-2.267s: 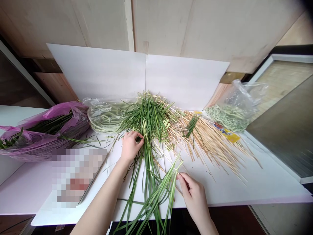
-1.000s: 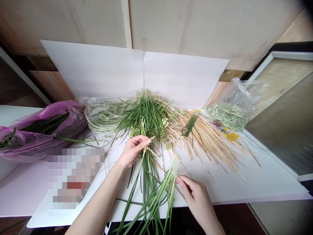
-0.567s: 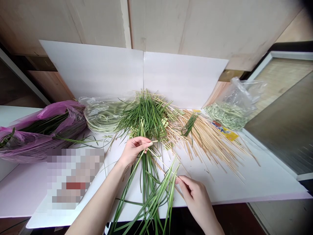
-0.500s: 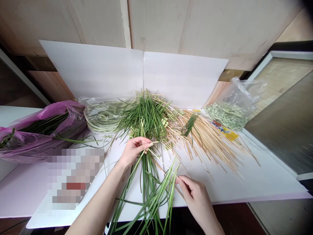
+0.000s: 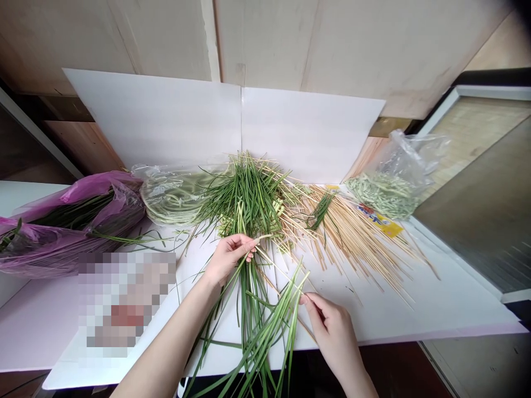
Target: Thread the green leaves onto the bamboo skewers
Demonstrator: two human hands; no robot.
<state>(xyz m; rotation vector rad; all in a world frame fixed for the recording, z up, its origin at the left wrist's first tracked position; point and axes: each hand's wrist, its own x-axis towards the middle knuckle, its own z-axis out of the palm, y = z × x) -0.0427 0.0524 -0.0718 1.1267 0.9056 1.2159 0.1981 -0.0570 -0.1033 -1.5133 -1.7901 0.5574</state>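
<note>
My left hand (image 5: 233, 255) pinches the pale end of a green stalk in the middle, just in front of a heap of green leafy stalks (image 5: 251, 190). Lower right, my right hand (image 5: 327, 318) has thumb and finger closed on a thin wooden skewer, partly hidden by leaves. Several long green stalks (image 5: 276, 320) hang from the skewer down past the table's front edge. More green leaves lie on the table between my hands.
Many wooden skewers (image 5: 357, 237) are spread to the right, near a clear bag of pale green strips (image 5: 384, 193). Another clear bag (image 5: 174, 193) stands left of the heap. A purple bag of long stalks (image 5: 83, 221) lies far left on the white table (image 5: 398, 309).
The stalk end in my left hand sticks out slightly more to the right. Both hands keep nearly the same places, and the view has shifted a little.
</note>
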